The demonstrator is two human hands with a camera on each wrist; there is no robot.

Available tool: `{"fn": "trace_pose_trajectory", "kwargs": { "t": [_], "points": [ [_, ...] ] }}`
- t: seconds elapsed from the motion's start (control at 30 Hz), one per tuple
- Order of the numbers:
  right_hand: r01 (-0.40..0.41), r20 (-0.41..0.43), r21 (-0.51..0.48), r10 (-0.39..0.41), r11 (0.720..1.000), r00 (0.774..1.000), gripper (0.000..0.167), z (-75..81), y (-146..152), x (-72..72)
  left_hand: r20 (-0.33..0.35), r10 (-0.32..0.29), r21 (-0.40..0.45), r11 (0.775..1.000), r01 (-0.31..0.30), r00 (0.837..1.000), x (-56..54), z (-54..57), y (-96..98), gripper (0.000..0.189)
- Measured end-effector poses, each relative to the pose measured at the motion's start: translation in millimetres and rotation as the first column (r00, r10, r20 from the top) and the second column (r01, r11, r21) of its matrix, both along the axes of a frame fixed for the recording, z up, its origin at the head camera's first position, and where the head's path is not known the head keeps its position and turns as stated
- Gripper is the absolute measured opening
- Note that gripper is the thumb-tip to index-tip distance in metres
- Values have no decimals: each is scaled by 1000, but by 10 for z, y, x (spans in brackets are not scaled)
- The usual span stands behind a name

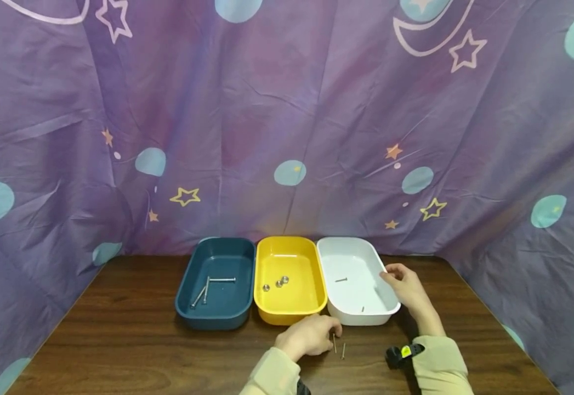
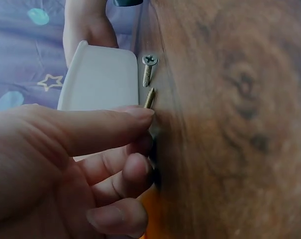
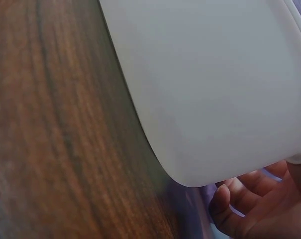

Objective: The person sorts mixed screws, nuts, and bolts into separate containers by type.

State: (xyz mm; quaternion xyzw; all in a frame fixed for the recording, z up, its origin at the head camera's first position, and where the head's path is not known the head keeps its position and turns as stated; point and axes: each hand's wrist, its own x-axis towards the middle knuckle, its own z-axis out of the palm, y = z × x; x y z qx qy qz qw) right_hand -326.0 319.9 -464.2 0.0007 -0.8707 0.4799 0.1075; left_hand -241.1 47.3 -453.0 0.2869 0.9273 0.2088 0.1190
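In the head view, my left hand (image 1: pixel 311 336) is low over the table in front of the white tray (image 1: pixel 327 274). Its thumb and forefinger pinch a brass-coloured screw (image 2: pixel 150 98), whose pointed end sticks out past the thumb. Just beyond that tip lies a second screw (image 2: pixel 149 69) on the wood, its cross-slotted head facing the left wrist camera. At the white tray's right side, my right hand (image 1: pixel 407 288) grips the rim, the fingers partly hidden behind the wall in the right wrist view. Inside this tray lie two small screws (image 1: pixel 341 280).
A yellow tray (image 1: pixel 291 315) with several nuts (image 1: pixel 285 280) stands left of the white one. Farther left, a dark blue tray (image 1: pixel 212 322) contains long bolts (image 1: pixel 222 280). All three stand in a row on the wooden table (image 1: pixel 134 340), before a purple patterned cloth (image 1: pixel 267 120).
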Motion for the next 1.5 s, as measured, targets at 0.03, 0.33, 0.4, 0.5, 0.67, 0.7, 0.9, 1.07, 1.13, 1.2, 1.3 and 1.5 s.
{"fn": "trace_pose_trajectory", "kwargs": {
  "t": [0.03,0.33,0.4,0.5,0.67,0.7,0.9,1.07,1.13,1.2,1.3,1.5],
  "points": [
    [1,4,7,-1,1000,1000,32,-3,-3,3,4,7,5,1000,-7,1000,5,-10,-3,18],
    [-3,3,2,3,1000,1000,33,-26,0,1,-37,52,32,998,-51,998,43,-59,-15,15],
    [0,-5,0,0,1000,1000,32,-30,8,-9,-35,53,36,998,-52,998,43,-59,-22,15],
    [0,-9,5,0,1000,1000,32,-33,19,-19,-32,56,37,998,-54,998,50,-55,-39,16],
    [1,-8,6,-1,1000,1000,32,-19,15,-18,-41,60,47,997,-59,997,74,-46,-78,22],
    [1,-8,7,-1,1000,1000,32,-13,11,-17,-43,60,51,997,-57,997,78,-42,-85,23],
    [0,-6,26,0,1000,1000,33,6,-3,-17,15,76,56,995,-77,997,82,-34,-132,22],
    [-3,-2,31,3,1000,1000,33,-20,4,-16,58,70,50,996,-73,996,112,-36,-160,23],
    [-4,-3,30,4,1000,1000,33,-31,4,-12,30,50,29,998,-50,998,122,-31,-163,25],
    [-5,-2,25,5,1000,1000,32,-39,5,-12,7,28,10,1000,-28,1000,126,-26,-164,27],
    [-7,0,19,6,1000,1000,33,-40,7,-17,1,-5,-8,1000,5,1000,125,-9,-166,30],
    [2,11,27,-2,1000,1000,33,-13,11,-27,78,-23,-1,1000,23,997,125,20,-166,33]
  ]
}}
